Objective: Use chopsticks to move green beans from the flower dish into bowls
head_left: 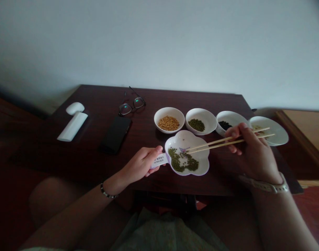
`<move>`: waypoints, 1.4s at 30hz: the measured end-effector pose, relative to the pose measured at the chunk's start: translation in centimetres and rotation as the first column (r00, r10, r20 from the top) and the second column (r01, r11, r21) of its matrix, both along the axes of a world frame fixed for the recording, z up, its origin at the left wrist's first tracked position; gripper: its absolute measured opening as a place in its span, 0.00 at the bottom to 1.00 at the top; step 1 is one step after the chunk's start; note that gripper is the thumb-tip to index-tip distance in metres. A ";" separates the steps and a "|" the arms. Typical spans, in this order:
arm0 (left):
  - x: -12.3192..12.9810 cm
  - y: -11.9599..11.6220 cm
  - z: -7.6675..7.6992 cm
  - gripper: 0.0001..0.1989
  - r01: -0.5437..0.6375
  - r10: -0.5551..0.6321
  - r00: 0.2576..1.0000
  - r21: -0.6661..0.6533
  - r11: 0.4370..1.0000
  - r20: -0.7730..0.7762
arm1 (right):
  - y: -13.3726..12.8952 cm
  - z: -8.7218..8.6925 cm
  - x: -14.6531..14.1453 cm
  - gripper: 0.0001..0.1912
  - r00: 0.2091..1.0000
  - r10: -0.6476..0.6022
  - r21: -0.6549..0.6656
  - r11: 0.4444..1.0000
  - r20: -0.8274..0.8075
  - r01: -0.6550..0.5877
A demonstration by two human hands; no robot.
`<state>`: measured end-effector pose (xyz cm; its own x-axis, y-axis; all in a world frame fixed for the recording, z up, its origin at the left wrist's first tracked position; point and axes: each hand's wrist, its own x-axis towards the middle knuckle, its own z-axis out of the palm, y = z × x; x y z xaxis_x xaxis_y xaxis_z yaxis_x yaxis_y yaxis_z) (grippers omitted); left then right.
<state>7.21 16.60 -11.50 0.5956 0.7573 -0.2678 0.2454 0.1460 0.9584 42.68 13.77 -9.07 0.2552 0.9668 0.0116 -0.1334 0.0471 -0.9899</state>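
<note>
Chopsticks [217, 143] rest in the right hand [253, 153], their tips close together just above the green beans [180, 160] in a white flower-shaped dish [187, 137]; whether they pinch a bean is too small to tell. The left hand [139, 165] clasps the dish's tab handle [159, 161].

A dark wooden table [138, 101] holds eyeglasses [130, 106], a phone [116, 134], white bowls [169, 120] and an indistinct white object [72, 126].

White flower dish [179, 138], purple rim; green beans [178, 160]; dark-brown table [96, 104].
</note>
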 end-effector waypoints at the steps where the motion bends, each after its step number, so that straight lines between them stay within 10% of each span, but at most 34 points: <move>1: 0.0 0.0 0.0 0.37 -0.002 0.002 1.000 0.001 1.000 0.003 | 0.3 0.1 0.6 0.22 0.997 -0.062 0.011 0.998 -0.044 0.063; 11: 0.0 -0.1 0.0 0.37 -0.015 0.015 1.000 0.009 1.000 0.000 | 2.3 -0.6 3.4 0.21 0.973 -0.229 0.273 0.938 0.021 0.215; 23: 0.4 0.0 0.1 0.37 -0.016 0.016 1.000 0.009 1.000 -0.002 | 0.0 -1.1 0.0 0.26 0.995 0.065 -0.097 0.994 0.075 -0.058; 42: -0.2 0.1 -0.3 0.37 0.000 0.000 1.000 0.009 1.000 0.027 | 0.0 -2.1 -0.7 0.25 0.995 0.088 -0.100 0.992 0.051 -0.083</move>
<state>7.01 16.66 -11.81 0.6027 0.7596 -0.2444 0.2190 0.1370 0.9661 41.94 13.75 -11.17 0.1735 0.9822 -0.0725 -0.0778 -0.0597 -0.9952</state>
